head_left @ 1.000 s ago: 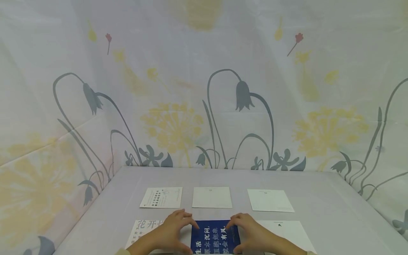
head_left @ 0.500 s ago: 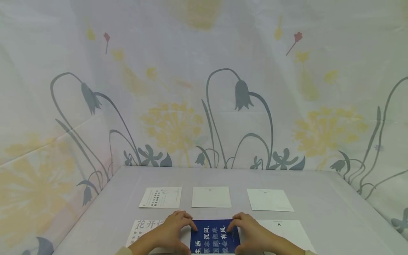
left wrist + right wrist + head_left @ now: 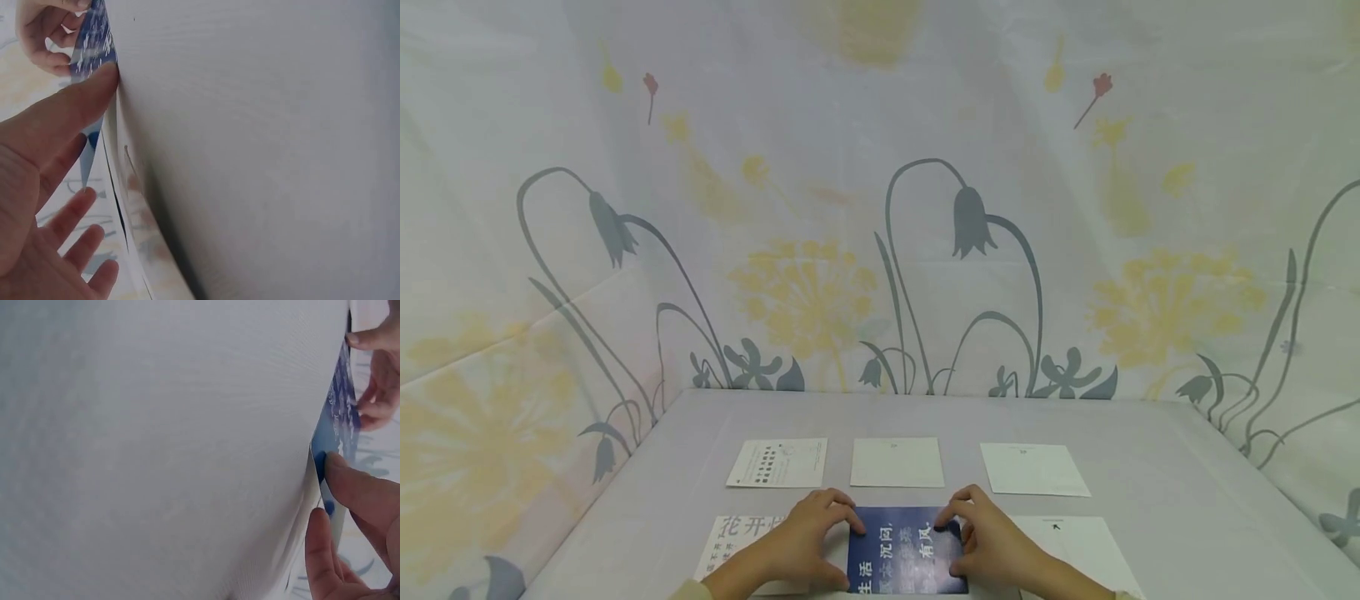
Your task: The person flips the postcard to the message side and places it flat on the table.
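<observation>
A blue postcard with white printed characters lies between my two hands near the front of the table. My left hand holds its left side, index fingertip at the far left corner and thumb by the near one. On the right side, my right hand pinches the edge with thumb and bent fingers. In the right wrist view the thumb presses on the postcard's blue face, with a fingertip just at its edge. The left wrist view has the left thumb along the near edge, other fingers spread below.
Behind stand three flat cards in a row: a printed one, a pale one and another pale one. Beside my hands lie a card with large grey characters and a white card. A flower-patterned cloth encloses the table.
The postcard has shifted slightly away from me and its face now catches more glare. My right hand has risen a little and its fingers are more bent; the left hand barely moved.
</observation>
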The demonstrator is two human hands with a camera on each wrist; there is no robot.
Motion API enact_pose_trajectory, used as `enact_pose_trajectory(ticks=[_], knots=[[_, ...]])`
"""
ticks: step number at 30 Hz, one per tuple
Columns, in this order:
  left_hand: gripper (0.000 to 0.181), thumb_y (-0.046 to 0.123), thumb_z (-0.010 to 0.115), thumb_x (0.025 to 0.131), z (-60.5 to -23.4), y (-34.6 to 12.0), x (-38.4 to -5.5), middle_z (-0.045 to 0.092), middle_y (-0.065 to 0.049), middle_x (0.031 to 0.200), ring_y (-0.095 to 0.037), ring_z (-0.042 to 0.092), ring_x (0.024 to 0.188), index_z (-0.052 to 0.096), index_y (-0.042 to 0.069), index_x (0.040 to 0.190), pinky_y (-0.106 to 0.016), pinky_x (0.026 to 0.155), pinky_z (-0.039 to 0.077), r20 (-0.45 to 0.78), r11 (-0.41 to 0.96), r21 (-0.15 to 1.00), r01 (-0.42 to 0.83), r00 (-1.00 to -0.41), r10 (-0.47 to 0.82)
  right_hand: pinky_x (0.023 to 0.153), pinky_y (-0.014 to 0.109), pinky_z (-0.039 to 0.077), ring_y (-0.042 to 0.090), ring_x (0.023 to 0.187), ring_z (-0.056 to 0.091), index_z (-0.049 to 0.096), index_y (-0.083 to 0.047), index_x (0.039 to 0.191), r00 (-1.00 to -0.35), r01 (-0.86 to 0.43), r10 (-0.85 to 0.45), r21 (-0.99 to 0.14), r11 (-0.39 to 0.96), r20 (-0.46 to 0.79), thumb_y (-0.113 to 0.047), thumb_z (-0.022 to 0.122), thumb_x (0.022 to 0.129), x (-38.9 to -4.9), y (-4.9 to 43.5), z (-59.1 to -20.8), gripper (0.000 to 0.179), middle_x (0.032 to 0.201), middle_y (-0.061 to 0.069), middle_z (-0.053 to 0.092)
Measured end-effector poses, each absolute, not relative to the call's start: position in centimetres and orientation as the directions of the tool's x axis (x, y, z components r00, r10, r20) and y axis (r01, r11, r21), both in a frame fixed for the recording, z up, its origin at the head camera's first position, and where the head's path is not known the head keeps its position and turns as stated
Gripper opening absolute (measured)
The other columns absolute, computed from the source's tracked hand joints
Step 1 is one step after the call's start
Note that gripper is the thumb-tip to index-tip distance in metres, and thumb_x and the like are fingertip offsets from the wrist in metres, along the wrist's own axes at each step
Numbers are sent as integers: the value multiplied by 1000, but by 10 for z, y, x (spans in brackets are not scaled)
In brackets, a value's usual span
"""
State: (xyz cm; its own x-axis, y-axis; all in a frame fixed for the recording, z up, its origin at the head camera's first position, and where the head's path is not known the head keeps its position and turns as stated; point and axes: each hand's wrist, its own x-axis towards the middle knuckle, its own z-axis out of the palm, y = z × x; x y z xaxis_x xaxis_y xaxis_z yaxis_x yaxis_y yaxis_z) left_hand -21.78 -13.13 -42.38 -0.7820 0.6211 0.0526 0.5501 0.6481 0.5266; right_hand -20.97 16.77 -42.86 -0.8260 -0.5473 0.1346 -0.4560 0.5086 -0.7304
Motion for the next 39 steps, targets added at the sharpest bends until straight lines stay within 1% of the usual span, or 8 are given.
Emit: enact_pose_trajectory(ticks=[3,6,10,15,20,26,32,39], knots=[[45,27,84,63,-425,-130,-218,45,4,120,-21,42,112,63,30,102,-46,99,36,83,635,554,539,-794,602,58,22,50,7,67,50,60,-9,105,-847,-427,-515,-744,514,131,2,80,66,-210,167,-427,45,106,10,44],[37,16,82,67,-425,-130,-219,45,2,116,-20,51,106,65,21,99,-38,94,44,140,575,627,526,-802,581,56,23,50,9,66,51,57,-7,108,-865,-391,-488,-764,514,114,4,78,67,-210,167,-425,48,99,7,48],[30,-1,77,70,-425,-129,-221,48,1,107,-12,60,88,65,9,95,-23,77,51,197,462,740,488,-815,545,58,24,51,11,67,56,49,-3,118,-885,-352,-452,-797,491,112,9,74,68,-212,167,-425,58,90,5,52],[34,-8,74,71,-423,-128,-220,52,-1,100,-5,61,73,61,10,97,-20,63,52,192,416,803,428,-845,499,59,24,51,12,66,57,41,4,127,-905,-319,-410,-824,469,117,9,73,69,-214,170,-425,67,80,2,54],[42,-8,73,72,-422,-127,-219,55,-6,100,-9,63,71,57,7,108,-23,61,53,158,391,849,355,-877,454,56,24,48,15,66,55,49,6,114,-917,-259,-392,-861,438,76,4,71,75,-213,174,-426,45,76,2,59],[50,-4,73,75,-422,-130,-220,58,-5,92,-16,64,73,48,5,119,-25,61,53,97,366,892,265,-904,417,59,25,52,17,68,59,57,4,96,-913,-222,-404,-900,375,57,0,67,81,-213,176,-425,19,77,4,61],[29,-1,71,78,-424,-133,-222,60,-4,88,-19,63,76,57,1,104,-27,64,54,47,328,923,198,-908,416,60,27,54,19,69,61,61,2,87,-917,-183,-397,-922,340,36,-3,65,84,-213,175,-424,7,76,5,62],[11,6,66,85,-425,-135,-223,63,-3,83,-17,63,75,65,-1,93,-25,64,54,38,344,918,197,-908,418,59,28,54,17,66,60,64,1,87,-921,-148,-390,-934,326,10,-10,65,86,-213,177,-422,11,75,5,63]])
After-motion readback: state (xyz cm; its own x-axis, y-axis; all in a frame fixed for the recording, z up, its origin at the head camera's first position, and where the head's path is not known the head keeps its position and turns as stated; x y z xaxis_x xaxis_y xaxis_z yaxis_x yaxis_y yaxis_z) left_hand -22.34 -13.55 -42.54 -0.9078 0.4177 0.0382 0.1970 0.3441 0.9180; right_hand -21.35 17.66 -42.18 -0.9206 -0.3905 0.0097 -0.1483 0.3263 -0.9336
